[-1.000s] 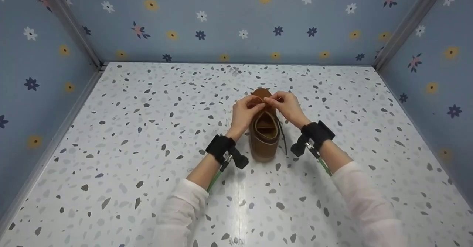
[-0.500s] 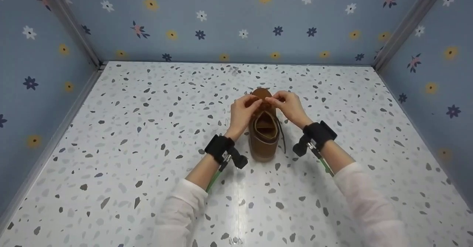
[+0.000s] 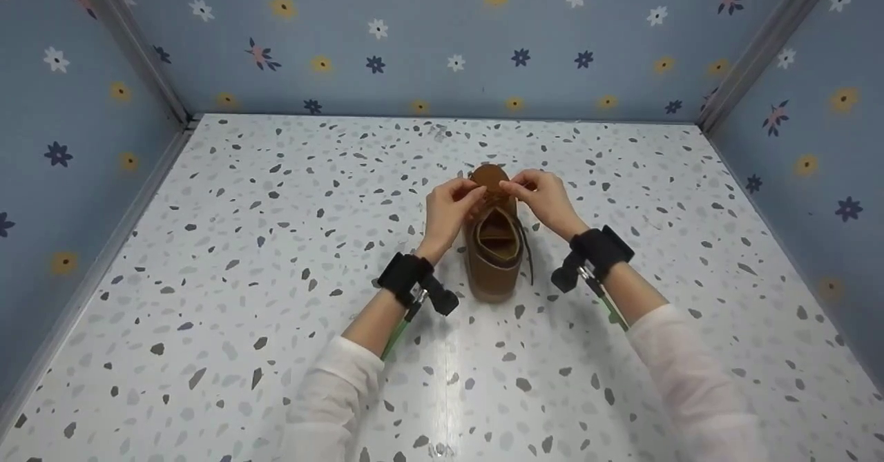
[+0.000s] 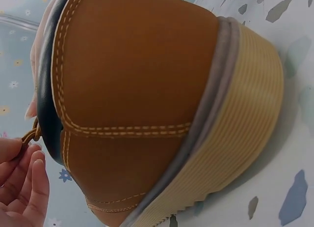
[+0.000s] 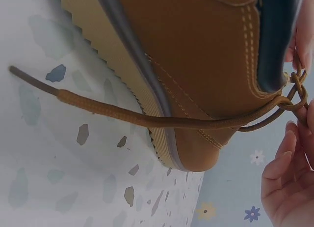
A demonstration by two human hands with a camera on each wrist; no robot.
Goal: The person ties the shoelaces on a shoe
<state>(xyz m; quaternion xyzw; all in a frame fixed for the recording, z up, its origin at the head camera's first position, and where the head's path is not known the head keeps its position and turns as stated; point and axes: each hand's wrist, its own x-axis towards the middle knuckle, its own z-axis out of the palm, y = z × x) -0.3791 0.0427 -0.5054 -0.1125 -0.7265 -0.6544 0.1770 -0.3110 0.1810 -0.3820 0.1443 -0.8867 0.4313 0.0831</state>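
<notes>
A brown ankle shoe point(image 3: 492, 279) with a dark collar stands on the speckled table, toe pointing away. My left hand point(image 3: 445, 212) is at the left of its lacing and pinches a brown shoelace point(image 4: 30, 133) between thumb and fingers. On the other side, my right hand point(image 3: 545, 198) pinches the lace too, its fingertips just above the tongue area. In the right wrist view the lace crosses in a loose knot point(image 5: 296, 97) in front of the collar. One lace end point(image 5: 186, 123) trails along the shoe's right side, its tip hanging free.
The white speckled table point(image 3: 276, 296) surrounds the shoe. Blue flowered panels point(image 3: 442, 34) rise at the back and both sides, joined by grey corner posts. Each wrist wears a black strap point(image 3: 407, 279) with a small device and a green cable.
The two hands have drawn slightly apart, the left hand moving left and the right hand a little right. The shoe stays in place.
</notes>
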